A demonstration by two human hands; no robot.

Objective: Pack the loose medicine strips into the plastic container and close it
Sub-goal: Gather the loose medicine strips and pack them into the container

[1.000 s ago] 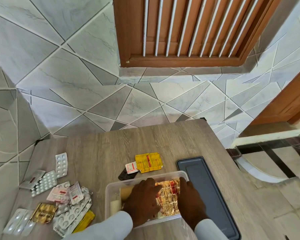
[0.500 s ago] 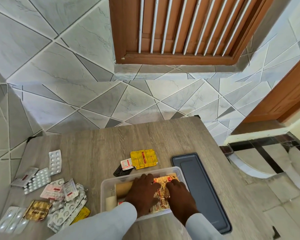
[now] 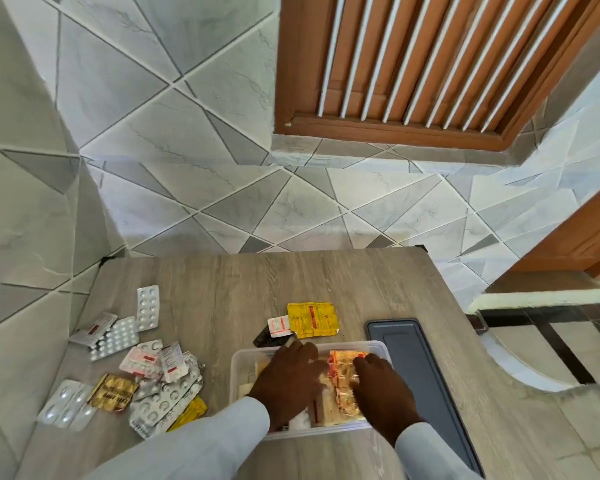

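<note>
A clear plastic container (image 3: 238, 367) sits open on the wooden table near its front edge. Both hands are inside it. My left hand (image 3: 288, 379) lies flat with fingers spread over pale packets at the left of the container. My right hand (image 3: 381, 389) presses down on gold and orange foil strips (image 3: 342, 370) at the right. A yellow strip (image 3: 312, 319) and a small white and red strip (image 3: 279, 325) lie just beyond the container. A heap of silver, pink and gold strips (image 3: 153, 386) lies loose at the left.
The dark grey lid (image 3: 420, 368) lies flat right of the container, near the table's right edge (image 3: 465, 327). Silver blister strips (image 3: 148, 308) reach toward the left edge by the tiled wall. A small dark packet (image 3: 262, 339) lies by the container's far rim.
The view has shifted so the table sits further right. My left hand has spread flat and reached toward the container's far rim. My right hand has stayed on the foil strips.
</note>
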